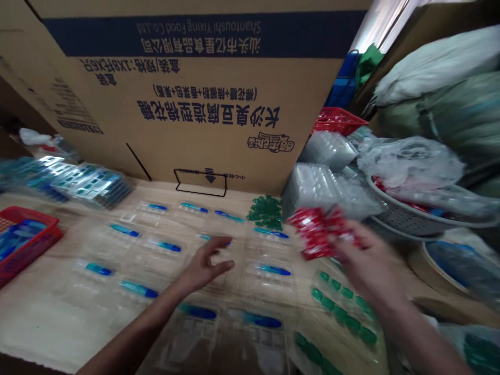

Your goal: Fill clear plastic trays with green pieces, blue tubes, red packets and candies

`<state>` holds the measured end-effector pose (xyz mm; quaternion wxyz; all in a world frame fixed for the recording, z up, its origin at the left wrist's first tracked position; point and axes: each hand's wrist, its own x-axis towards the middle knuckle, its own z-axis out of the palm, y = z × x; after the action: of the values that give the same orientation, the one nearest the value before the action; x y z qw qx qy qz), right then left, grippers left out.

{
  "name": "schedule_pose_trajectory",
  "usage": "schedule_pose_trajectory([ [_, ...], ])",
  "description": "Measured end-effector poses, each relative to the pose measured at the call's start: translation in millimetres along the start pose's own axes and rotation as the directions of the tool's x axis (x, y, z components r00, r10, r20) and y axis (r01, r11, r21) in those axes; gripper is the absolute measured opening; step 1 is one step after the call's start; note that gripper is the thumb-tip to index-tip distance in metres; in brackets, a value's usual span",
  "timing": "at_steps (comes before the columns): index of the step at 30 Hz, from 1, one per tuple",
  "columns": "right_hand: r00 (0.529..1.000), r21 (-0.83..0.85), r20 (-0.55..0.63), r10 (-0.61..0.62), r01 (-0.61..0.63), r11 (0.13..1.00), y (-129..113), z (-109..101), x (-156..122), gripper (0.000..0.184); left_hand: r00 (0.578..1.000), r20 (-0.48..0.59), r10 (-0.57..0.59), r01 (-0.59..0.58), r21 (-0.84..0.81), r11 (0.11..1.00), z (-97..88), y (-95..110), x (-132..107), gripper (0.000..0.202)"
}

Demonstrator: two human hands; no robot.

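My right hand (361, 260) is closed round a bunch of small red packets (318, 232), held above the table at the right; the hand is blurred by motion. My left hand (205, 263) hovers open over the middle of the table, fingers apart and empty, just above clear plastic blister trays (156, 245) that each hold a blue piece (125, 229). Further trays with green pieces (344, 312) lie under my right forearm. A small heap of loose green pieces (266, 211) sits at the back of the table.
A large printed cardboard box (187, 104) stands as a wall behind the table. A stack of filled trays (89, 182) lies at back left, a red basket (23, 242) at the left edge. Stacks of empty clear trays (324, 177), a grey basket (422, 219) and bags crowd the right.
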<state>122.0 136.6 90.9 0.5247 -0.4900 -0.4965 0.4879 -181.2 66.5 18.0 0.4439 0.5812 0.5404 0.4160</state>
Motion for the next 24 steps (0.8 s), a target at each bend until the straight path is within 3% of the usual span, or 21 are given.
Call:
schedule_pose_trajectory([
  [1, 0.994, 0.078, 0.068, 0.083, -0.088, 0.993, 10.7, 21.9, -13.0, 0.038, 0.997, 0.058, -0.045, 0.059, -0.259, 0.964, 13.5, 7.3, -7.7, 0.054],
  [3, 0.946, 0.198, 0.226, 0.235, -0.28, 0.939, 34.4, 64.6, -40.1, 0.037, 0.988, 0.124, -0.089, 0.147, -0.623, 0.768, 39.4, 18.9, -21.7, 0.067],
  [5, 0.902, 0.237, 0.316, 0.295, -0.376, 0.896, 54.5, 96.4, -65.9, 0.032, 0.977, 0.124, -0.174, 0.203, -0.794, 0.574, 59.0, 25.2, -32.9, 0.065],
  [8, 0.87, 0.195, 0.404, 0.284, -0.385, 0.902, 70.4, 116.9, -97.3, 0.024, 0.913, 0.092, -0.397, 0.272, -0.863, 0.426, 70.3, 26.9, -47.7, 0.048],
  [11, 0.869, 0.07, 0.456, 0.193, -0.252, 0.965, 72.9, 117.3, -120.1, 0.023, 0.837, 0.041, -0.545, 0.292, -0.877, 0.382, 66.9, 23.2, -64.7, 0.035],
  [14, 0.892, -0.114, 0.45, 0.042, 0.01, 0.993, 71.8, 112.9, -136.4, 0.023, 0.809, 0.075, -0.583, 0.328, -0.881, 0.341, 63.2, 15.0, -83.8, 0.031],
  [16, 0.884, -0.266, 0.466, -0.028, 0.171, 0.949, 72.7, 110.5, -143.5, 0.021, 0.82, 0.12, -0.56, 0.351, -0.878, 0.325, 65.7, 8.2, -95.8, 0.032],
  [19, 0.874, -0.485, 0.484, -0.032, 0.299, 0.822, 75.8, 109.1, -149.7, 0.023, 0.842, 0.146, -0.52, 0.366, -0.862, 0.351, 76.4, 2.2, -107.7, 0.038],
  [22, 0.878, -0.597, 0.478, -0.014, 0.337, 0.728, 75.2, 110.1, -154.1, 0.029, 0.797, 0.096, -0.596, 0.376, -0.851, 0.367, 85.3, 5.9, -107.4, 0.039],
  [24, 0.853, -0.563, 0.521, 0.005, 0.34, 0.753, 71.4, 109.6, -156.0, 0.031, 0.761, 0.041, -0.647, 0.37, -0.847, 0.382, 84.5, 11.4, -101.5, 0.037],
])
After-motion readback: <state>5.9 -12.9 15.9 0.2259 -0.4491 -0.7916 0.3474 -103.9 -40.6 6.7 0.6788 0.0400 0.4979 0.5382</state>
